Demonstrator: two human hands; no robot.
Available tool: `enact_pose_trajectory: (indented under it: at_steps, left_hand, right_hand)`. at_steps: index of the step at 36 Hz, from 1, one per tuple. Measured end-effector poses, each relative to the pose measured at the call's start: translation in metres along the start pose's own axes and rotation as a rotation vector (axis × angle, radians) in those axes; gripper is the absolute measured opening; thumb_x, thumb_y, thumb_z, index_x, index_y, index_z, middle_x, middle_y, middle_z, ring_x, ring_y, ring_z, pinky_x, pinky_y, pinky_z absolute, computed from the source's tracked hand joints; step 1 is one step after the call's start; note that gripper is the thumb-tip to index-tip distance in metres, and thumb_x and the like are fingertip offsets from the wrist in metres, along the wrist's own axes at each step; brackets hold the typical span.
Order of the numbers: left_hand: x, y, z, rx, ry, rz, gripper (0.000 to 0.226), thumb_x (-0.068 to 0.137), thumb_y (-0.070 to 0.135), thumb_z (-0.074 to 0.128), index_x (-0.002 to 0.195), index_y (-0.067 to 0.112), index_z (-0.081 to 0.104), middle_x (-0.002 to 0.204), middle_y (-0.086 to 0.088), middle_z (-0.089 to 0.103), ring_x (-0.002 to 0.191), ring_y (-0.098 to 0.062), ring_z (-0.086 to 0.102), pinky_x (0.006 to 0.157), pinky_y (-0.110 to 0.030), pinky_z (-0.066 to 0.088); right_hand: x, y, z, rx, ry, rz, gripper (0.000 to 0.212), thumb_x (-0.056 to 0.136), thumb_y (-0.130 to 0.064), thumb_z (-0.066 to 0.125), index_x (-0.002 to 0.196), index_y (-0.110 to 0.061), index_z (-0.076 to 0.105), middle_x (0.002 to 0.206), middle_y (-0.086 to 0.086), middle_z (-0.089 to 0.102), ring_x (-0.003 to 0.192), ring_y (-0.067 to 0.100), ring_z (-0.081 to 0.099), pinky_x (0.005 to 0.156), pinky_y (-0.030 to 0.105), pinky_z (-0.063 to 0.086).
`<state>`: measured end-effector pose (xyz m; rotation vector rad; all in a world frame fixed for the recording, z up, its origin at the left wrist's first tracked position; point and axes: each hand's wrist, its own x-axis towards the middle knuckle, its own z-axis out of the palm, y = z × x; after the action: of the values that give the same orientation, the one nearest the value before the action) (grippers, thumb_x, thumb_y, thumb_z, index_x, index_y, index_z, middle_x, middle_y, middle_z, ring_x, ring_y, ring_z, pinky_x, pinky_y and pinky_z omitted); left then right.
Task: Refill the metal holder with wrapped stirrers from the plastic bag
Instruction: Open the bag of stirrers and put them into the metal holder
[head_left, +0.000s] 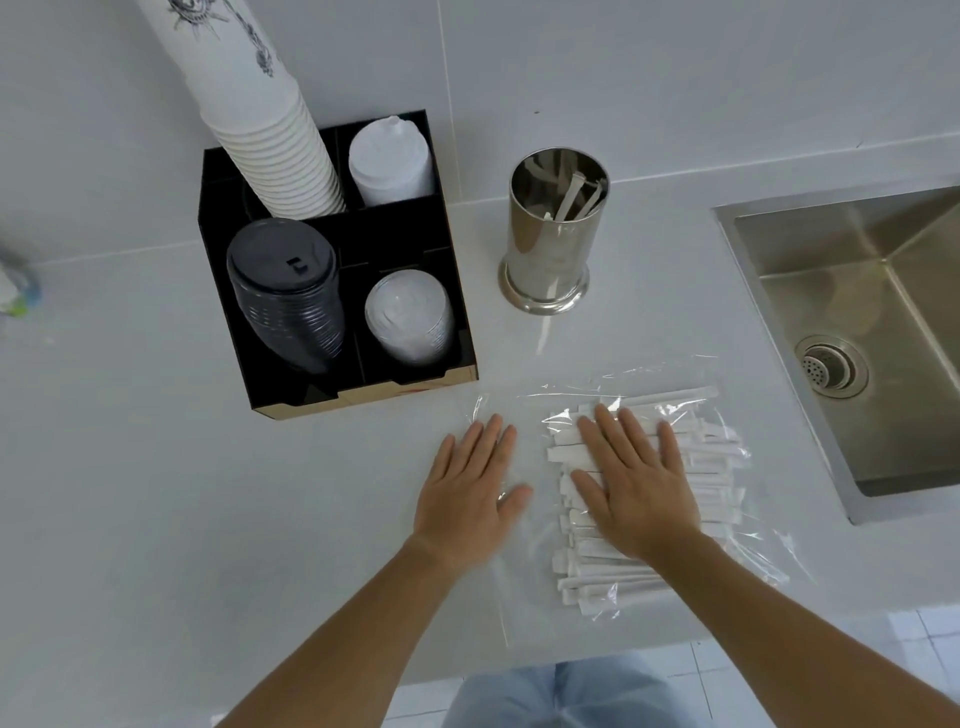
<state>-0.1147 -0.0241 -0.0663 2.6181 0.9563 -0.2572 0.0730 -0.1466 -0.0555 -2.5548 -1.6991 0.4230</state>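
A clear plastic bag (665, 374) lies flat on the white counter, filled with several white wrapped stirrers (711, 457). My right hand (631, 480) rests flat on top of the stirrers, fingers spread. Just left of it, my left hand (472, 488) lies flat with fingers apart on the bag's empty left part. Behind the bag stands the shiny metal holder (550, 244), upright, with a few wrapped stirrers leaning inside it.
A black organizer (332, 244) with stacked paper cups and lids stands at the back left. A steel sink (857, 322) is sunk into the counter on the right. The counter's front edge runs just below the bag.
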Motion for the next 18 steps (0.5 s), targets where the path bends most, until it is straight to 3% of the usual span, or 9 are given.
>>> enact_pose_trajectory:
  at_steps: [2,4,7,11,15,18]
  left_hand:
    - [0.002,0.0,-0.005,-0.014,0.026,-0.012,0.071,0.096,0.058,0.016,0.155,0.024,-0.001,0.165,0.006,-0.004,0.15,-0.009,-0.009,0.118,-0.032,-0.014]
    - [0.007,0.001,-0.012,-0.045,0.077,-0.021,0.068,0.097,0.051,0.033,0.154,0.018,0.018,0.164,0.002,0.017,0.149,-0.015,0.015,0.12,-0.032,0.004]
    - [0.02,0.005,-0.026,-0.081,0.131,-0.057,0.058,0.094,0.04,0.047,0.145,0.015,0.038,0.149,-0.001,0.043,0.132,-0.023,0.041,0.108,-0.035,0.028]
    - [0.041,0.006,-0.041,-0.098,0.116,-0.096,0.05,0.095,0.026,0.045,0.144,0.014,0.037,0.145,-0.004,0.042,0.115,-0.028,0.05,0.095,-0.038,0.037]
    - [0.055,0.003,-0.05,-0.113,0.064,-0.059,0.049,0.097,0.017,0.042,0.145,0.012,0.034,0.153,-0.001,0.035,0.117,-0.031,0.052,0.095,-0.042,0.044]
    - [0.06,-0.002,-0.055,-0.142,0.046,-0.063,0.038,0.096,0.013,0.042,0.133,0.012,0.044,0.139,-0.003,0.046,0.11,-0.031,0.055,0.087,-0.043,0.047]
  right_hand:
    - [0.001,0.0,0.001,-0.004,0.021,-0.003,0.065,0.098,-0.056,0.016,0.151,-0.022,0.03,0.158,0.002,0.033,0.145,0.025,0.029,0.116,0.055,0.014]
    - [0.001,0.0,0.002,-0.009,0.052,-0.013,0.064,0.098,-0.054,0.021,0.15,-0.02,0.035,0.157,0.004,0.036,0.144,0.026,0.031,0.116,0.056,0.015]
    - [0.001,0.001,0.005,-0.022,0.093,-0.028,0.063,0.096,-0.052,0.029,0.149,-0.018,0.039,0.155,0.005,0.038,0.143,0.027,0.033,0.115,0.057,0.018]
    - [0.001,0.001,0.006,-0.033,0.137,-0.052,0.061,0.095,-0.05,0.036,0.147,-0.018,0.042,0.154,0.005,0.041,0.143,0.027,0.035,0.114,0.058,0.023]
    - [0.002,0.004,0.008,-0.034,0.144,-0.059,0.061,0.095,-0.05,0.037,0.147,-0.018,0.042,0.154,0.004,0.041,0.143,0.027,0.035,0.114,0.058,0.022]
    - [0.002,0.004,0.008,-0.036,0.136,-0.059,0.062,0.095,-0.051,0.036,0.148,-0.019,0.041,0.155,0.004,0.04,0.144,0.027,0.033,0.115,0.057,0.02]
